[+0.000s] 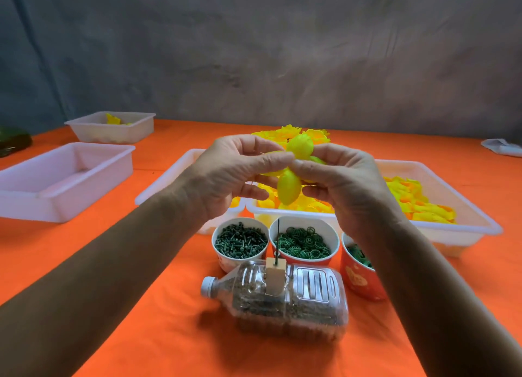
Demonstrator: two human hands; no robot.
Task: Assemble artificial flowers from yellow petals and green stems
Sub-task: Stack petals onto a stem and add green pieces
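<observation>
Both hands, left hand [234, 173] and right hand [339, 178], pinch a yellow petal piece [293, 173] with curled fingers.

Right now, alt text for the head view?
Both hands, left hand and right hand, pinch a yellow petal piece above an orange table. Below sit three cups of green parts, a plastic bottle on its side, and white trays.

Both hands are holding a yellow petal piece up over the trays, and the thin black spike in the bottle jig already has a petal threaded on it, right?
Not quite. The head view shows the thin black spike standing bare in the bottle jig, nothing threaded on it. The rest holds: the left hand and right hand pinch the yellow petal piece above the trays.
</observation>
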